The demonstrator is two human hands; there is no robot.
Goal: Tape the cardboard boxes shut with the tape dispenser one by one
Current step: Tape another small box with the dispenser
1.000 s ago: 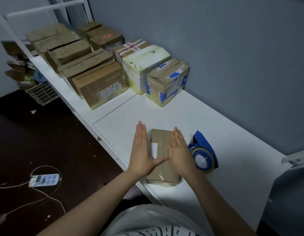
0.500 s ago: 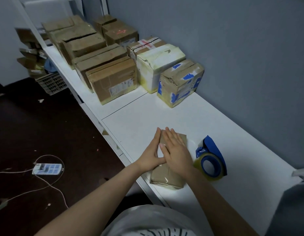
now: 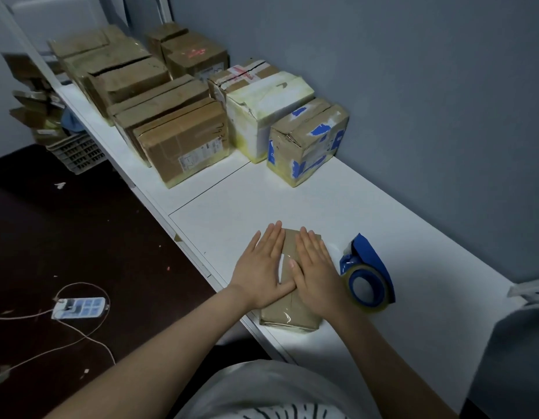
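Left hand (image 3: 262, 270), right hand (image 3: 315, 276) flat on small box (image 3: 289, 313); label (image 3: 198, 154) illegible

Tape dispenser (image 3: 366, 281) close beside right hand (image 3: 315, 276).

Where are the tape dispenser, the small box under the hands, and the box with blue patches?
tape dispenser (image 3: 369, 257): head view, on its blue frame.
small box (image 3: 289, 314): head view, on its taped near end.
blue-patched box (image 3: 319, 146): head view, on its near side.

Pale shirt (image 3: 262, 385) with dark printed strokes (image 3: 292, 414) at its front; forearms (image 3: 171, 334) bare
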